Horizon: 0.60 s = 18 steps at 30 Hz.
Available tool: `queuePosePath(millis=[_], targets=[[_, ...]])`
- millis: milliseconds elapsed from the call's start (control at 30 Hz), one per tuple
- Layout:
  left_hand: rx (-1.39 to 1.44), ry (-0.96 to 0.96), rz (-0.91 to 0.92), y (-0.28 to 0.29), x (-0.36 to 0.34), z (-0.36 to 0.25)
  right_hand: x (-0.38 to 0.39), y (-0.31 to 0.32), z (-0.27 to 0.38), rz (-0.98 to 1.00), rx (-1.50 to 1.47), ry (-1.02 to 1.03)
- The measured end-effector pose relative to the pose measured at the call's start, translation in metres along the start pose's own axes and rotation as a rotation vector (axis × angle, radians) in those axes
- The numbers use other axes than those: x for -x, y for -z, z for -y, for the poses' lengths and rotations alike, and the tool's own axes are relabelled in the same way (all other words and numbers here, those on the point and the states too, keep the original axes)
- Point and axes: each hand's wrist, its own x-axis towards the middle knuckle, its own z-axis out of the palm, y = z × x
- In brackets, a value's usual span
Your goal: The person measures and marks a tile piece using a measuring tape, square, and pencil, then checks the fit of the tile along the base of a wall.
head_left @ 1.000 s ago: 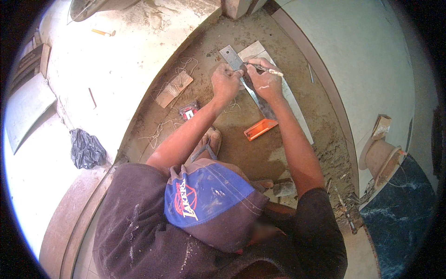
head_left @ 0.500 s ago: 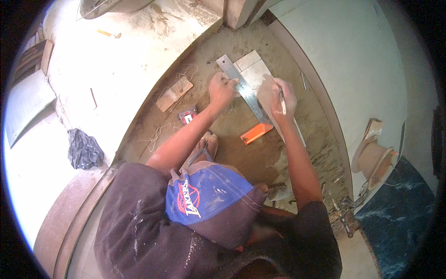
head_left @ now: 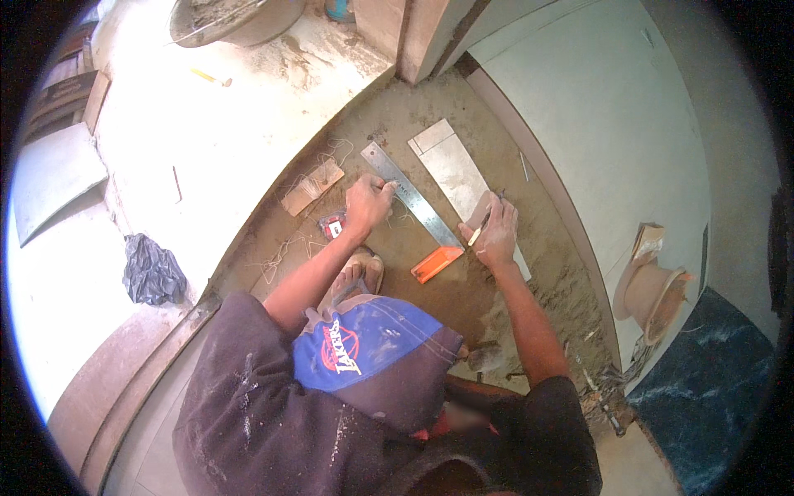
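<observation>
My left hand is closed on the metal blade of a try square with an orange handle. The square lies tilted, a little to the left of a pale tile strip, with a gap between them. Across the strip's far end runs a thin dark line. My right hand rests at the strip's near part and covers some of it. Between its curled fingers is a short, pale pencil-like stick; its exact kind is hard to make out.
Left of the square lie a wood block wound with string and a small red-and-black object. A black plastic bag sits on the pale surface at left, a basin at the back. A spool stands at right.
The square has come off the tile strip to the left with my left hand, baring the strip's upper face. My right hand stays by the strip, still with the stick. The view has shifted slightly.
</observation>
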Motion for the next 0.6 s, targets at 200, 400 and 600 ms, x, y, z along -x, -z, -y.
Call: queuePosePath(millis=[200, 400, 600], targets=[[0.180, -0.236, -0.082, -0.001, 0.007, -0.013, 0.006, 0.007, 0.001, 0.031, -0.085, 0.002], [0.555, -0.165, 0.133, 0.001, -0.006, -0.034, 0.001, 0.031, 0.021, -0.006, -0.092, 0.135], [0.598, -0.170, 0.099, 0.008, 0.001, -0.041, 0.003, 0.047, 0.033, -0.033, -0.041, 0.196]])
